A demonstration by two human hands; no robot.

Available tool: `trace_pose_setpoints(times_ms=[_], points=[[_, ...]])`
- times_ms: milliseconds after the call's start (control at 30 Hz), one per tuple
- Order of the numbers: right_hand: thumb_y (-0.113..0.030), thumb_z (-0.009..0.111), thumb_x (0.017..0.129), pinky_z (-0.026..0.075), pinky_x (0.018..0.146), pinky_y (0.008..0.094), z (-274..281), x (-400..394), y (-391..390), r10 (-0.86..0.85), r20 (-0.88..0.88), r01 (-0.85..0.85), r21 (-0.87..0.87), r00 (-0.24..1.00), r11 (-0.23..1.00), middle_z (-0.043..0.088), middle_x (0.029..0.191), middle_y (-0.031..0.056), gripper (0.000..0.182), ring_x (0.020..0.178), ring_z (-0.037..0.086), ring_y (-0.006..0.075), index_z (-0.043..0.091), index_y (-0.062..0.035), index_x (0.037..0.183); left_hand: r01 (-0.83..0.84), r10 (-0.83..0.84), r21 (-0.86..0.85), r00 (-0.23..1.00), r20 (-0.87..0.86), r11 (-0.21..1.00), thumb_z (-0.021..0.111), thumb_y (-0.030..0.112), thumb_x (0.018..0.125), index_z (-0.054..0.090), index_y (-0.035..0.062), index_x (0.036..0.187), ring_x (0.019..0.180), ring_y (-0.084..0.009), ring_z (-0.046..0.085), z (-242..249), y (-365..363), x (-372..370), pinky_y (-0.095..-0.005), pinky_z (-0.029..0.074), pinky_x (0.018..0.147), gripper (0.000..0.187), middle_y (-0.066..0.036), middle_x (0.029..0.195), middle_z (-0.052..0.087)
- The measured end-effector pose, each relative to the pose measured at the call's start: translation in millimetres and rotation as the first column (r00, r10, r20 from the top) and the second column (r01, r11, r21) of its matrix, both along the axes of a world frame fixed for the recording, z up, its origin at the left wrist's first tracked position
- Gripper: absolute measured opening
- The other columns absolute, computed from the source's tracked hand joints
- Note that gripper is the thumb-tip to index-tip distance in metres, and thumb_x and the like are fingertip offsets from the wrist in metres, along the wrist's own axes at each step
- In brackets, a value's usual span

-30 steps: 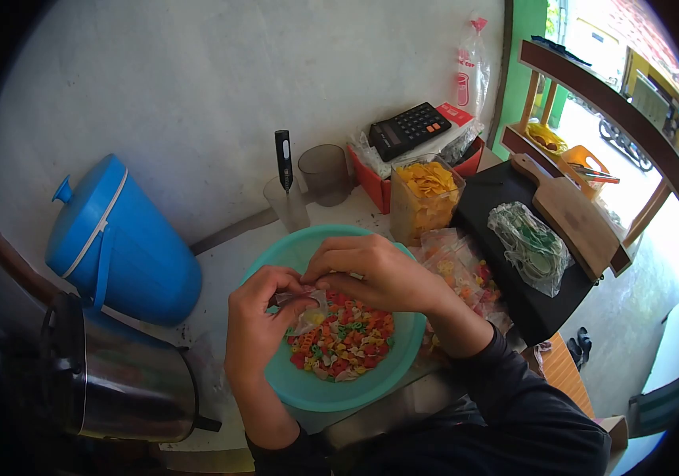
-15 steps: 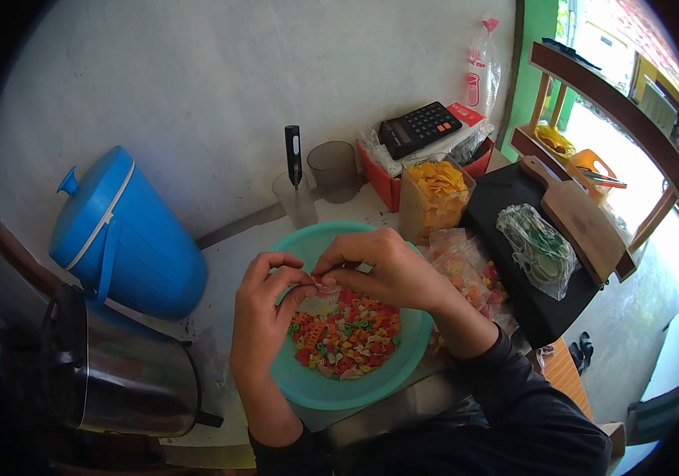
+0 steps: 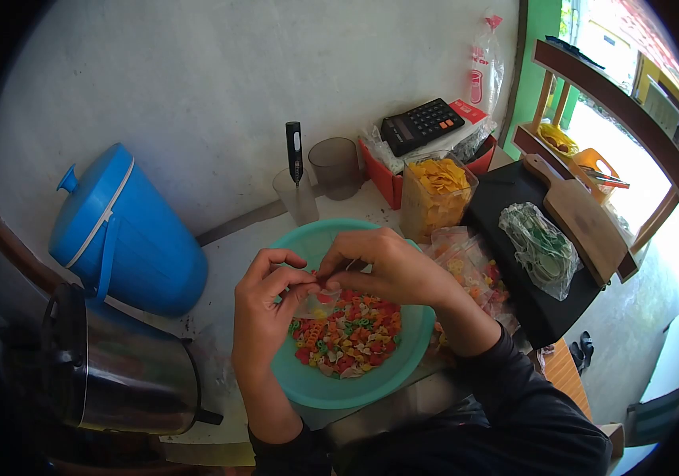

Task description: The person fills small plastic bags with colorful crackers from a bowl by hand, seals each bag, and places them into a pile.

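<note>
A small clear plastic bag point(image 3: 320, 308) hangs between my hands, with a few red and yellow bits showing inside. My left hand point(image 3: 264, 305) pinches its top edge between thumb and fingers. At the same edge are the closed fingertips of my right hand point(image 3: 379, 266), meeting those of the left. Below lies a wide turquoise basin point(image 3: 417, 349) holding many colourful snack pieces point(image 3: 347, 337) in red, orange, green, yellow and white.
Filled snack bags point(image 3: 474, 274) lie right of the basin, beside a clear jar of yellow chips point(image 3: 437, 198). Behind stand plastic cups point(image 3: 334, 170) and a red box point(image 3: 379, 174) under a calculator point(image 3: 422, 127). A blue jug point(image 3: 133, 238) and metal pot point(image 3: 137, 361) stand left.
The small bag hangs a little fuller in view, with a red piece now showing inside it. Both hands have barely shifted, still together at its top.
</note>
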State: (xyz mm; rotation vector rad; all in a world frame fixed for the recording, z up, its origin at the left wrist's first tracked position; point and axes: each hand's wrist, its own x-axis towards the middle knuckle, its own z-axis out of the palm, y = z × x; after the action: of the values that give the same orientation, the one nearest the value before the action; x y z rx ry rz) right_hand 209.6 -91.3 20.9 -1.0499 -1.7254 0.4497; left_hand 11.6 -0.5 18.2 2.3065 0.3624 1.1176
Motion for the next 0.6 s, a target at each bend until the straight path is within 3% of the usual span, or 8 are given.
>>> trace_pose_setpoints(times_ms=[67,167,267,367,467,600], points=[[-0.004,0.074,0.085,0.055,0.069,0.0341,1.1,-3.9,-1.6,0.027,-0.13,-0.044,-0.123,0.991,0.991,0.073,0.083,0.0124,0.013,0.076,0.073,0.024,0.068,0.0025,0.095,-0.009,0.009,-0.037,1.0,-0.022,0.999,0.08,-0.004,0.078,0.07,0.0004,0.089,0.078,-0.0187,0.066,0.6,-0.5,0.2,-0.0312,0.054,0.063,0.016,-0.008,0.098,0.064],[-0.004,0.074,0.086,0.056,0.069,0.0321,-0.9,-4.2,1.6,0.027,-0.092,-0.038,-0.125,0.995,0.991,0.074,0.084,0.0124,0.015,0.077,0.073,0.0202,0.066,0.0039,0.096,-0.034,0.032,-0.043,0.999,-0.033,0.999,0.08,-0.003,0.079,0.069,0.0003,0.089,0.078,-0.0181,0.067,-2.4,1.3,-0.1,-0.0297,0.054,0.064,0.015,-0.008,0.097,0.065],[-0.003,0.076,0.088,0.056,0.077,0.028,-0.6,-4.2,1.8,-0.028,-0.141,-0.013,-0.282,0.99,0.959,0.075,0.093,0.008,0.018,0.088,0.072,0.0141,0.068,0.0016,0.104,-0.036,0.036,-0.044,0.999,0.001,0.998,0.08,-0.003,0.08,0.068,-0.0005,0.088,0.077,-0.0176,0.068,-1.6,2.2,-0.2,-0.0295,0.054,0.065,0.014,-0.009,0.095,0.066],[-0.004,0.077,0.088,0.057,0.077,0.0283,-3.0,-9.1,2.6,-0.02,-0.249,-0.059,-0.305,0.968,0.951,0.074,0.096,0.008,0.018,0.088,0.07,0.0121,0.068,0.0019,0.103,-0.046,0.05,-0.11,0.998,0.039,0.993,0.079,-0.003,0.081,0.067,-0.0014,0.088,0.076,-0.0174,0.068,-3.0,2.2,-0.7,-0.0297,0.054,0.066,0.014,-0.01,0.094,0.066],[-0.005,0.078,0.083,0.055,0.071,0.0349,-7.8,-18.1,5.1,0.01,-0.232,-0.042,-0.136,0.973,0.99,0.073,0.088,0.0121,0.018,0.08,0.072,0.022,0.068,0.0035,0.096,-0.044,0.053,-0.159,0.997,0.054,0.986,0.078,-0.004,0.081,0.066,-0.0022,0.088,0.075,-0.017,0.068,-2.6,2.0,-2.4,-0.0297,0.054,0.066,0.014,-0.01,0.094,0.066],[-0.005,0.075,0.083,0.053,0.076,0.0407,-16.0,-12.4,9.3,-0.014,0.065,0.015,-0.024,0.998,1.0,0.068,0.093,0.0127,0.014,0.087,0.068,0.0317,0.07,0.0002,0.095,-0.002,0.003,-0.11,1.0,0.001,0.994,0.077,-0.002,0.083,0.065,-0.0022,0.089,0.074,-0.0188,0.068,-0.7,1.0,-1.7,-0.0302,0.054,0.066,0.013,-0.01,0.095,0.067]])
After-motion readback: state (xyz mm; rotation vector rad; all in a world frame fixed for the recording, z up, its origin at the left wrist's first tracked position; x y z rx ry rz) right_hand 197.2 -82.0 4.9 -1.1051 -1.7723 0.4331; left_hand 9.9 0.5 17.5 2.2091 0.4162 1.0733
